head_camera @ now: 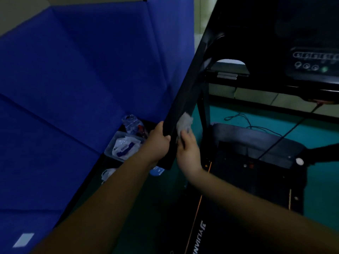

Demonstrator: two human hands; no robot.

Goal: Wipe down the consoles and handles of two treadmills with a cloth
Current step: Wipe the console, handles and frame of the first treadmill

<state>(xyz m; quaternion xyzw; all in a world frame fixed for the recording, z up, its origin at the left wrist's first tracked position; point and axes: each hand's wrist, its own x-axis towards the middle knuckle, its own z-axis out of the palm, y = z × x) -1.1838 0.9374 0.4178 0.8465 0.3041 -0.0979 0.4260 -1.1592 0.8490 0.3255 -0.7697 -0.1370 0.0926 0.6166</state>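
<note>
Where the blue padded panels (73,79) closed off the left side, a clear plastic tub (124,145) of packets sat low at their foot, near the treadmill's left rail. Left hand (157,142): fingers curled round the lower end of the black handle (185,99), thumb on the near face, steadying it. The handle ran up and to the right from that grip toward the console. Cloth (185,121): pale grey, bunched, pressed against the inner side of the handle just above the left hand. Right hand (187,149): fingers closed on the lower part of the cloth, holding it to the handle; the two hands were close together on either side of the rail. Further right lay the treadmill deck (238,162), dark, with a thin cord trailing over its front cover. The console (313,65) was at upper right, well apart from the cloth, with one green light showing. Judgement on progress: work was on the left handle of this machine, at its lower end. Dim light and blur gave no way to tell which surfaces were already clean, so the console's state could not be read. The right handle was out of view, and no second treadmill was visible. That second machine probably remained, which put the task nowhere near its end.
</note>
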